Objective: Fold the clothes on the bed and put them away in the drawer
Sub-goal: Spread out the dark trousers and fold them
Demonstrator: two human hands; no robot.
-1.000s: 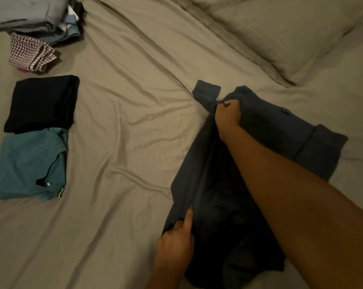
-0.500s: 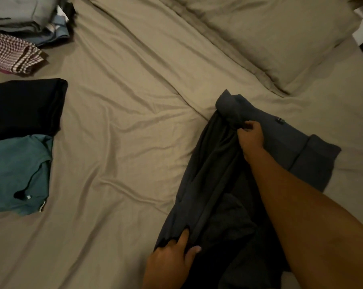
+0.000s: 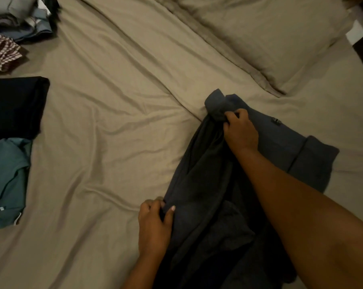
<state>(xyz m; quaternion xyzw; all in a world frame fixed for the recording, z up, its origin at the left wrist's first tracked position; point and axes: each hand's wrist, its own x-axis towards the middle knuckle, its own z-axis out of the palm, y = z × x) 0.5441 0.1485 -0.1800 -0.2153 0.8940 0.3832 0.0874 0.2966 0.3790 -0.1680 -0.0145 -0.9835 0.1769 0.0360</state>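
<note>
Fingers [image 3: 234, 115] of the right hand [image 3: 241, 132] now clutch the shirt [image 3: 197, 195] at its tucked-in sleeve; the left hand [image 3: 153, 226], one finger pointing a second ago, pinches its edge on the bed [image 3: 103, 142].

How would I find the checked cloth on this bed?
Start at the bed, along its left side, where clothes lie in a line. The checked cloth sits between the heaped pile in the far corner and the black folded garment. It alone carries a red-and-white check.
</note>
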